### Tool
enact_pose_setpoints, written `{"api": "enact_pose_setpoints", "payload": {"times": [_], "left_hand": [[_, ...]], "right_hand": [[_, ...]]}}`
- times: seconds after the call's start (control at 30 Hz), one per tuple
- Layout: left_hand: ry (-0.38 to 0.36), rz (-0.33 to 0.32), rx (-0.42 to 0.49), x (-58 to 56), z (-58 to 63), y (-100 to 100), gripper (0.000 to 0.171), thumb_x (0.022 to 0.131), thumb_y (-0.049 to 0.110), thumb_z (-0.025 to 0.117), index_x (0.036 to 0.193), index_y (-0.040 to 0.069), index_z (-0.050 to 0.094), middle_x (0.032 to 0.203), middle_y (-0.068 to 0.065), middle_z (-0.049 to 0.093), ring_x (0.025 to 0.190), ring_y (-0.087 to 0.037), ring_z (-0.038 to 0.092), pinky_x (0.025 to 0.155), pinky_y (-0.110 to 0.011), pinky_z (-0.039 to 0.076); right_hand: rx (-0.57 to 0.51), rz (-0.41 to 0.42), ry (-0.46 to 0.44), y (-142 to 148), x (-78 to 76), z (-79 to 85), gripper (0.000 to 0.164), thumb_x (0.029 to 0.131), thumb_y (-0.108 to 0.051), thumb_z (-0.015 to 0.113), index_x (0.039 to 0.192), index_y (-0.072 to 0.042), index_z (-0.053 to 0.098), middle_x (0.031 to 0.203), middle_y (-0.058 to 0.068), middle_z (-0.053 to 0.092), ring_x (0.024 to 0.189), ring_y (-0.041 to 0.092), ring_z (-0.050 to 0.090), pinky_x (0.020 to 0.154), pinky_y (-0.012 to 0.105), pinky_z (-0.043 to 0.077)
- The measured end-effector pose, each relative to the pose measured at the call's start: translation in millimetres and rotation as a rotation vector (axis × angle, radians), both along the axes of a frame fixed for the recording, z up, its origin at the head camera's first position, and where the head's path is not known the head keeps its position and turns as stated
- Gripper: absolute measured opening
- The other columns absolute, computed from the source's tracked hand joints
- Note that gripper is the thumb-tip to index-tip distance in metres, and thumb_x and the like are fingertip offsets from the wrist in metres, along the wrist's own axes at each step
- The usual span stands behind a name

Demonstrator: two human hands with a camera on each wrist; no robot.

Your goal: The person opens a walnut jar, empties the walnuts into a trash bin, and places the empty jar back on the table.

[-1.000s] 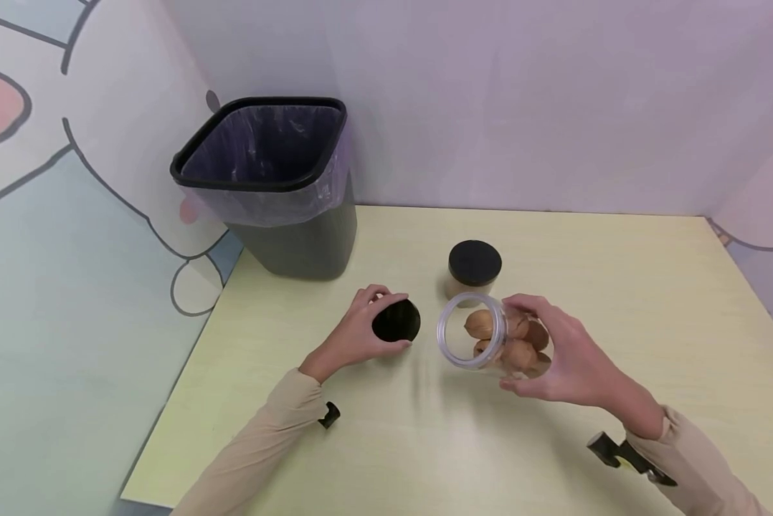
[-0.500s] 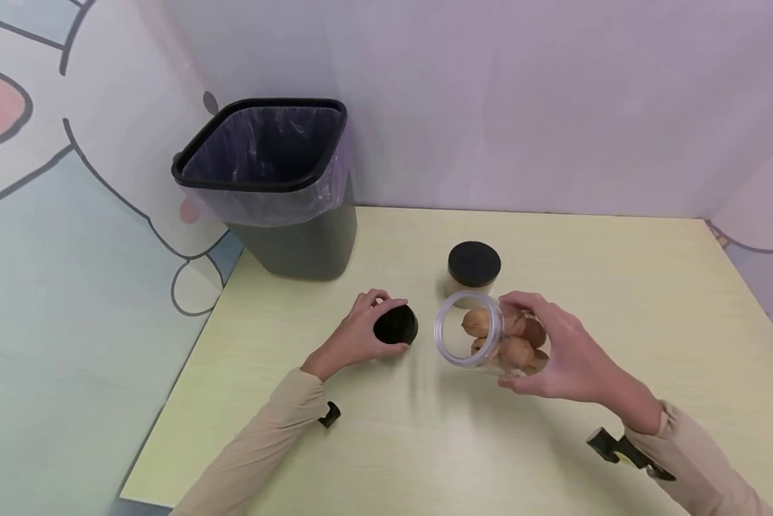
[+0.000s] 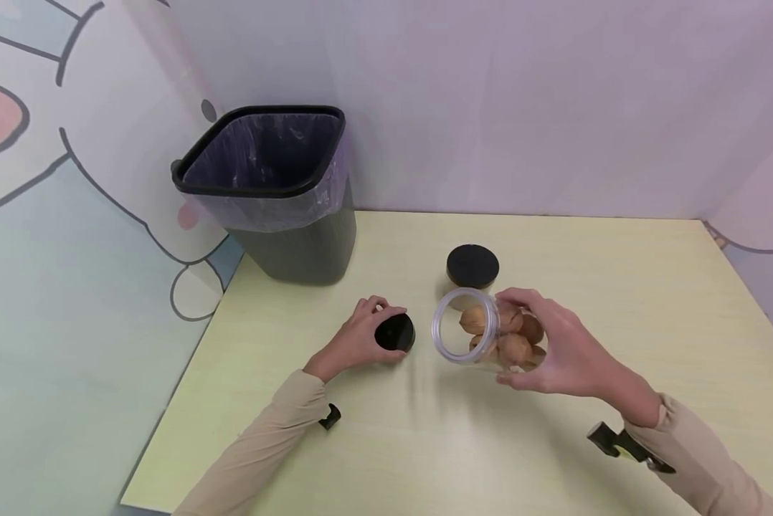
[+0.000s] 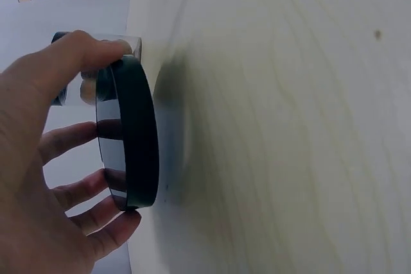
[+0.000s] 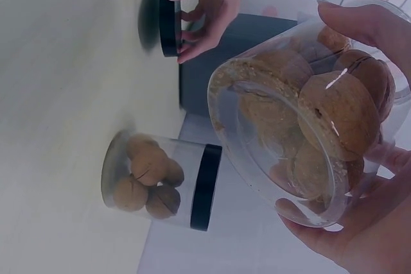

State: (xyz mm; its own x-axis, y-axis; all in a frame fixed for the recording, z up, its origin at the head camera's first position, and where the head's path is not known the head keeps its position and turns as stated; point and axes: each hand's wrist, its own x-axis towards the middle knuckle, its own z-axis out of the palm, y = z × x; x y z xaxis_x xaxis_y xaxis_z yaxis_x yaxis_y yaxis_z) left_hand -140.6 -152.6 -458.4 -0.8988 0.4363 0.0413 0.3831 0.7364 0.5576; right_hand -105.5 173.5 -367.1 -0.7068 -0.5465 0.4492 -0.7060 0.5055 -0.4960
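Observation:
My left hand [image 3: 363,333] grips a round black lid [image 3: 395,334] by its edge, thumb on one side and fingers on the other. In the left wrist view the lid [image 4: 138,133] is close over the tabletop, its shadow beside it; whether it touches cannot be told. My right hand [image 3: 563,351] holds a clear jar [image 3: 467,358] aloft on its side, thumb and fingers around the lower part. Its mouth is uncovered and faces left. Brown nuts in shells [image 5: 340,113] lie inside it. Behind it stands a second clear jar [image 5: 183,184] of nuts, closed with a black lid [image 3: 473,266].
A grey bin [image 3: 296,251] with a black rim and a plastic liner stands at the table's back left. The pale wooden table [image 3: 619,287] meets a light wall [image 3: 522,107] behind. A patterned wall [image 3: 70,287] is on the left.
The lid in my left hand has come slightly down and lies flatter. My right hand has brought the jar a little left and farther from me. The closed jar stays put.

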Motion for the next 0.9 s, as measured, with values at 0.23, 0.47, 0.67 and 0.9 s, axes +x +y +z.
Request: {"api": "enact_pose_setpoints", "payload": {"times": [0.23, 0.47, 0.67, 0.9], "left_hand": [[-0.015, -0.018, -0.022, 0.0, -4.5, -1, 0.07, 0.07, 0.042, 0.08, 0.132, 0.02, 0.057, 0.12, 0.001, 0.043, 0.11, -0.02, 0.036, 0.084, -0.04, 0.044], [-0.013, -0.028, -0.045, 1.0, -8.6, -3, 0.068, 0.069, 0.041, 0.081, 0.13, 0.02, 0.059, 0.121, 0.0, 0.045, 0.11, -0.021, 0.036, 0.086, -0.041, 0.043], [-0.006, -0.021, -0.024, 0.9, -6.8, -5, 0.063, 0.072, 0.041, 0.08, 0.128, 0.02, 0.059, 0.128, -0.004, 0.044, 0.113, -0.022, 0.037, 0.088, -0.043, 0.042], [0.019, 0.07, 0.161, 0.9, 1.7, -15, 0.049, 0.081, 0.032, 0.074, 0.125, 0.013, 0.06, 0.131, -0.004, 0.044, 0.116, -0.021, 0.038, 0.092, -0.046, 0.04]], "right_hand": [[0.011, -0.012, 0.014, 0, -3.3, 2.3, 0.103, 0.042, -0.029, 0.094, 0.131, -0.012, 0.046, 0.109, -0.005, 0.058, 0.089, 0.006, 0.053, 0.073, 0.027, 0.043], [0.016, -0.017, 0.01, -1, -6.2, 5.1, 0.1, 0.044, -0.029, 0.093, 0.131, -0.014, 0.047, 0.107, -0.007, 0.058, 0.087, 0.006, 0.053, 0.071, 0.026, 0.042], [0.015, -0.001, 0.024, -2, -7.8, 8.7, 0.1, 0.044, -0.029, 0.094, 0.131, -0.013, 0.047, 0.107, -0.006, 0.058, 0.085, 0.005, 0.052, 0.071, 0.024, 0.042], [-0.022, 0.049, 0.023, -1, -14.4, 18.9, 0.102, 0.042, -0.024, 0.095, 0.13, -0.009, 0.045, 0.11, -0.005, 0.058, 0.089, 0.004, 0.053, 0.082, 0.018, 0.039]]}}
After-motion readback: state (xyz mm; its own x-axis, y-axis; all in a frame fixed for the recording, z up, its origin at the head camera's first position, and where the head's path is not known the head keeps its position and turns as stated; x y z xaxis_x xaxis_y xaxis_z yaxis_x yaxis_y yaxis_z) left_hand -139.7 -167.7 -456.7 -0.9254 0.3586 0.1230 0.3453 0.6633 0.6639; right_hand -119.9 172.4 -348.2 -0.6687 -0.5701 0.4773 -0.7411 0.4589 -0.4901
